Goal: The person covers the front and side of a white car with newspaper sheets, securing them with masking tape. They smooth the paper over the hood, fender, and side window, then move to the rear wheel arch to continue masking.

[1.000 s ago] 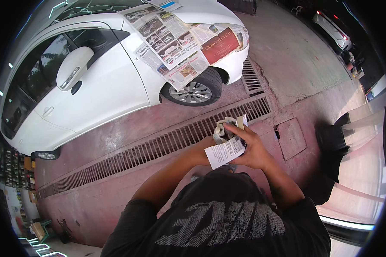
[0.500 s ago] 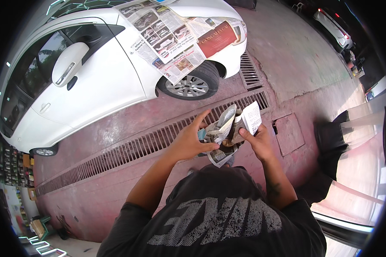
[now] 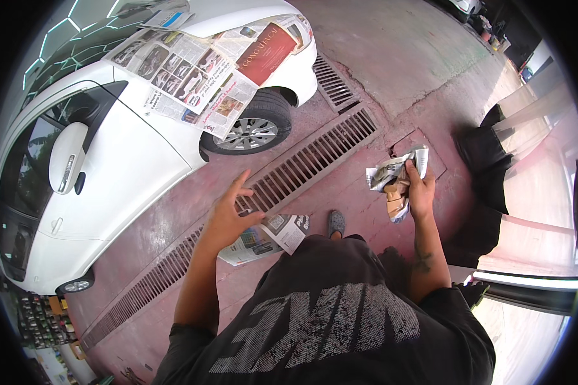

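My right hand point(image 3: 420, 192) is closed on a crumpled wad of newspaper point(image 3: 392, 168), held out to the right over the floor. Brown, tan-coloured pieces show in the lower part of the wad. My left hand point(image 3: 228, 215) is apart from it on the left, fingers spread and curved, with no object between them. Just below its thumb is a folded newspaper sheet point(image 3: 292, 234), partly covered by the hand. Whether that sheet touches the hand or lies on the floor, I cannot tell.
A white car point(image 3: 128, 141) stands ahead on the left, its front fender covered with newspaper sheets point(image 3: 192, 74). A slotted floor drain point(image 3: 321, 151) runs diagonally past the front wheel point(image 3: 253, 128). Pale and black curtains point(image 3: 494, 186) hang on the right. My shoe point(image 3: 336, 221) shows below.
My hands, earlier close together around the crumpled newspaper, have moved apart. The wad has gone right with my right hand. A folded sheet now shows under my left hand. The view has shifted.
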A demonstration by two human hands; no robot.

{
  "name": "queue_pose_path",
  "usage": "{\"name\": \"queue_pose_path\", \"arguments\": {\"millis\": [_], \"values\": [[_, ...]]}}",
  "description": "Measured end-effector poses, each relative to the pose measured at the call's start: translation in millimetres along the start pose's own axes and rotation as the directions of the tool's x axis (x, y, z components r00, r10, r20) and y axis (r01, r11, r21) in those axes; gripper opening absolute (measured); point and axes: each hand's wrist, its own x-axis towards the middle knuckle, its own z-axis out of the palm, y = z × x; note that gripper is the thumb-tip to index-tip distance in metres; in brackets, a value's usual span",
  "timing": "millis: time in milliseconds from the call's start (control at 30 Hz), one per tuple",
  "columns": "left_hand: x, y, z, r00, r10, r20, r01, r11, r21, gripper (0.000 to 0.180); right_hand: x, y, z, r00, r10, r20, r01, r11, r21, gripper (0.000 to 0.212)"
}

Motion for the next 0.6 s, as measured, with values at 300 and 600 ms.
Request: {"name": "queue_pose_path", "arguments": {"millis": [300,600], "values": [[-35.6,-97.5,-73.4,0.853,-0.246,-0.46,0.284,0.959,0.013,0.059,-172.0,159.9,-246.3,0.555,0.793,-0.252,-0.421,0.006,-0.907,0.117],[-11.0,-84.1,-79.8,0.811,-0.258,-0.526,0.201,0.966,-0.164,0.026,-235.4,198.7,-281.0,0.361,0.857,-0.367,-0.694,-0.016,-0.72,0.047]]}}
